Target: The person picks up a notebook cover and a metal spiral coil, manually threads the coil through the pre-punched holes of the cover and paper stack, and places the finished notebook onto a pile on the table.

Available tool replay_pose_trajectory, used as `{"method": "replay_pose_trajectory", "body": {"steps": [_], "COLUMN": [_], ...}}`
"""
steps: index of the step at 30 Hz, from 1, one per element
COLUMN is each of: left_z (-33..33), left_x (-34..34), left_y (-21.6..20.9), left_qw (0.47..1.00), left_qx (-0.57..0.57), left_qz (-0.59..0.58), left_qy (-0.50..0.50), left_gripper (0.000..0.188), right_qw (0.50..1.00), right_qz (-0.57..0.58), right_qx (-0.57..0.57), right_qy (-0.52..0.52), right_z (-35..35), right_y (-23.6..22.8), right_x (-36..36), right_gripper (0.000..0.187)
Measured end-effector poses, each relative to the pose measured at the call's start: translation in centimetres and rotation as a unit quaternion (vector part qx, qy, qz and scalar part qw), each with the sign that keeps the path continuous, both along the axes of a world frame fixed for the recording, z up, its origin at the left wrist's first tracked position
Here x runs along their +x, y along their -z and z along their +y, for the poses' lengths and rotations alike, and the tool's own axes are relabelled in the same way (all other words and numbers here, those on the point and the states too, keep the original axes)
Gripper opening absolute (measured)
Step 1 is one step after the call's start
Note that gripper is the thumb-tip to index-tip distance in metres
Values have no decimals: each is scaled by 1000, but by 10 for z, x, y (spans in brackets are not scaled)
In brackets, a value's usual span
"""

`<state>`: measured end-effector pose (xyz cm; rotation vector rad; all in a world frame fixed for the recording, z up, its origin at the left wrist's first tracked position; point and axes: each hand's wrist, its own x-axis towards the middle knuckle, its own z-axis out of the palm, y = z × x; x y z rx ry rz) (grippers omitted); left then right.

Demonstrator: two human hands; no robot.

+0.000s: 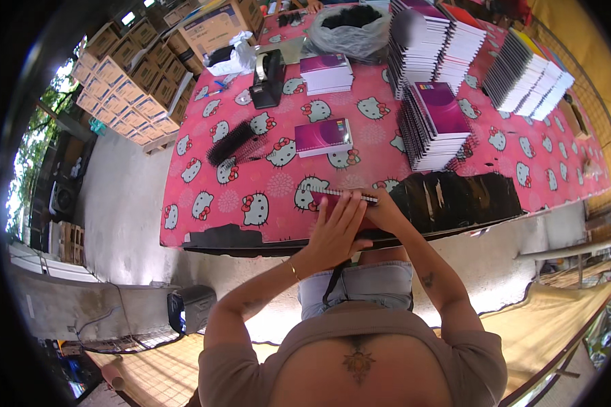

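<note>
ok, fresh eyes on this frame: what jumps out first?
Probably the bright pink tablecloth with cartoon cats, spread across the middle of the view. Then the tall notebook stacks toward its far right, and the cardboard boxes piled beyond its left side. At the near edge, the left hand and right hand are on a spiral-bound notebook.

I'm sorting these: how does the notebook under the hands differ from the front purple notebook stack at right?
The notebook looks thin; the stack rises much higher. The left hand and right hand partly cover the notebook; the stack stands farther away, untouched. The notebook's dotted edge is on its far side; the stack's dark coils line its left side. Both show purple covers.
</note>
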<state>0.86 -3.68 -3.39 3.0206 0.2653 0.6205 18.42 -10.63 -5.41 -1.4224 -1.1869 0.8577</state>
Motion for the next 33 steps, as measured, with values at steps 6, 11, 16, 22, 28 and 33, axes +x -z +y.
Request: {"method": "replay_pose_trajectory", "body": {"steps": [6,11,16,22,28,33], "left_z": [12,20,26,26,28,20], "left_x": [12,21,27,29,26,28], "left_y": [-22,-37,-37,-35,-44,-52], "left_qw": [999,994,991,988,991,992], "left_qx": [13,-27,-65,-73,-78,-70], "left_qz": [-5,-99,-118,-132,-112,-109], "left_qy": [-47,-32,4,15,1,6], "left_gripper": [73,51,23,17,18,18], "right_qw": [999,1000,996,998,990,961], "right_qz": [49,-25,10,-43,-120,-230], "right_qx": [-19,2,74,42,67,127], "right_qy": [-9,-1,39,27,-32,92], "right_z": [1,1,-30,-36,-27,-19], "right_y": [-5,-10,-32,-43,-56,-45], "right_x": [-2,2,22,41,46,22], "right_gripper": [28,27,29,18,11,20]}}
